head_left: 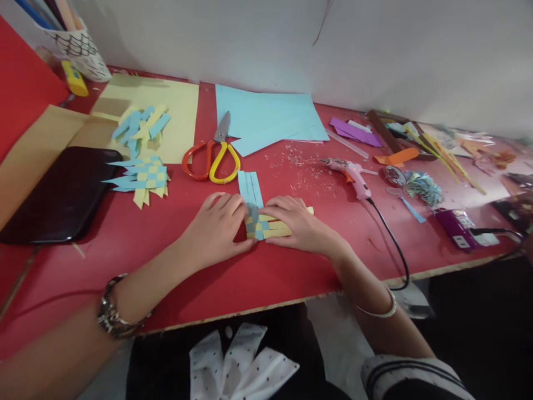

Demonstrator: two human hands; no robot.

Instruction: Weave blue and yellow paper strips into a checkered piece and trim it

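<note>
A small woven piece of blue and yellow paper strips (259, 228) lies flat on the red table between my hands. Its blue strips (250, 189) run away from me, and its yellow strips (280, 228) run to the right. My left hand (220, 228) grips the left side of the weave, thumb at the near edge and fingers bent at the far side. My right hand (297, 222) closes over the yellow strips, with its fingertips by the checks. Beyond the weave lie scissors (215, 150) with one red and one yellow handle, blades pointing away.
Left stand a finished-looking woven piece (150, 176), loose cut strips (141, 125) on yellow paper (177, 105) and a black phone-like slab (62, 194). Blue paper (275, 114) lies behind. Right are a corded pink glue gun (350, 173) and a purple power socket (453, 228).
</note>
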